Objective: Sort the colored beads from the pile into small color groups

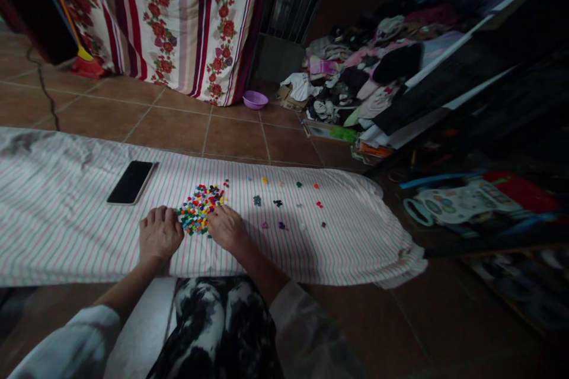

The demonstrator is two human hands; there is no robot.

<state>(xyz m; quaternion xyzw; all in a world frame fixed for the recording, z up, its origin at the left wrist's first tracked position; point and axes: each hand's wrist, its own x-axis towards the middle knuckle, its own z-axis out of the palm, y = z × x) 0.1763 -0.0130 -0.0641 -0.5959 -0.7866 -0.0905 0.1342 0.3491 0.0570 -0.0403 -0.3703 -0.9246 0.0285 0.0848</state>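
Note:
A mixed pile of tiny coloured beads [200, 204] lies on a striped cloth. My left hand [160, 232] rests palm down on the cloth at the pile's left edge, fingers loosely bent and holding nothing that I can see. At the pile's right side is my right hand [226, 228], its fingers drawn together among the beads; whatever they pinch is hidden. Farther right, small single-colour groups sit in rows, among them a grey group [257, 201], a black group [278, 204], a yellow group [264, 180], a pink group [264, 225] and a brown group [323, 225].
A dark-screened phone [131, 182] lies left of the pile on the striped cloth [80, 213]. Beyond it are a floral curtain [178, 23], a purple basin [255, 99] and a red dustpan [88, 66]. Heaped clothes [364, 71] fill the back right.

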